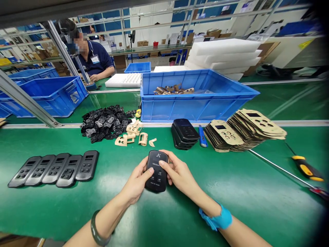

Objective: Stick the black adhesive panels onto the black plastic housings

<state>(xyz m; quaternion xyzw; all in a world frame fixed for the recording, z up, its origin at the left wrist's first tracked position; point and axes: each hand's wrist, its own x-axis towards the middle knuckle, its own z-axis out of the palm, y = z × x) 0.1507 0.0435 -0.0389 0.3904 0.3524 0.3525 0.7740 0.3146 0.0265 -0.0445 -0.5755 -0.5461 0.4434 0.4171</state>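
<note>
Both hands grip one black device housing [157,185] with a glossy front, held tilted above the green bench. My left hand [137,180] wraps its left side, thumb pressing on the face near a button hole. From the right, my right hand [178,173] holds the upper edge, thumb on the face and fingers behind. Further left lies a row of several black housings [86,166] with slots and button openings. Beyond my hands are peeled tan backing papers [143,139] and a heap of small black button pads [105,121]. A stack of glossy black housings [186,132] stands behind to the right.
A blue utility knife [202,137] lies beside stacks of tan-backed panels [257,121]. Screwdrivers, one with a yellow-black handle [305,168], lie at right. A large blue bin [190,106] holds backing scraps. Across the bench sits a co-worker [96,60] near white foam [123,80].
</note>
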